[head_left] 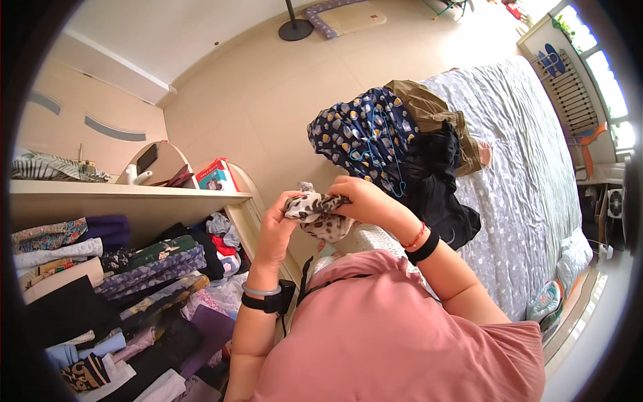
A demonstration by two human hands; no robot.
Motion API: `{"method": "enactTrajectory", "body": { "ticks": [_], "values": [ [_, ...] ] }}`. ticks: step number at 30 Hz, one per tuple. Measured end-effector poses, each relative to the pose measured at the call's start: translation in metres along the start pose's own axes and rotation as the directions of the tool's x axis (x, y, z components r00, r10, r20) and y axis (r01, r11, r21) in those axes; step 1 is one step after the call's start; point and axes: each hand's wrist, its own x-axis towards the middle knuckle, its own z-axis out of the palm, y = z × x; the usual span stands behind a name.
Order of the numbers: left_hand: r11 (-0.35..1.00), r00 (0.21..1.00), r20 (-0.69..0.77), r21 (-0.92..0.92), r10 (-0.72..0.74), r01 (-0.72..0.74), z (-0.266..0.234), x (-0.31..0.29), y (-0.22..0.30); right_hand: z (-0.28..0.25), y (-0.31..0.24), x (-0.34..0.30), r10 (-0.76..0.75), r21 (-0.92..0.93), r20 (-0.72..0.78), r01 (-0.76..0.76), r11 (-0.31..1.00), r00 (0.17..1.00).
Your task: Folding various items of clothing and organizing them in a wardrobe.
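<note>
Between my hands, in front of my chest, is a bunched piece of cloth, white to beige with dark animal-print spots. Its exact kind of garment cannot be made out. My left hand pinches its left edge, fingers closed on the fabric. From the other side my right hand grips a gathered, twisted part along the top. The lower part hangs as a loose pouch below my fingers. Beyond my right hand, a navy patterned garment with a blue hanger on it lies over the bed's edge.
Left of me, an open wardrobe shelf stands over stacks of folded clothes. A red and teal box sits on top. To the right is a bed with black clothing and brown trousers. A round stand base rests on the far floor.
</note>
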Motion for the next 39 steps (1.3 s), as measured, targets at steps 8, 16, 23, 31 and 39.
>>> {"method": "enactTrajectory", "body": {
  "ticks": [8,16,23,31,39],
  "values": [
    [0.994,0.994,-0.033,-0.035,-0.104,0.103,0.002,0.007,-0.001,0.000,0.010,0.009,0.305,0.573,0.113,-0.313,0.758,0.946],
    [0.894,0.895,-0.002,-0.013,-0.447,0.447,0.000,0.027,-0.020,0.030,0.085,0.021,0.308,0.684,0.113,-0.299,0.665,0.944],
    [0.856,0.923,-0.039,-0.391,-0.383,0.339,-0.019,0.031,-0.038,0.061,0.239,-0.029,0.791,0.289,-0.078,-0.745,0.601,0.607],
    [0.844,0.872,-0.254,-0.463,-0.419,0.271,-0.019,0.036,-0.058,0.088,0.324,-0.063,0.965,0.041,-0.101,-0.968,0.247,0.242],
    [0.865,0.857,-0.344,-0.458,-0.384,0.204,-0.014,0.046,-0.051,0.077,0.318,-0.059,0.934,-0.192,-0.043,-0.921,0.340,0.354]
  ]
}}
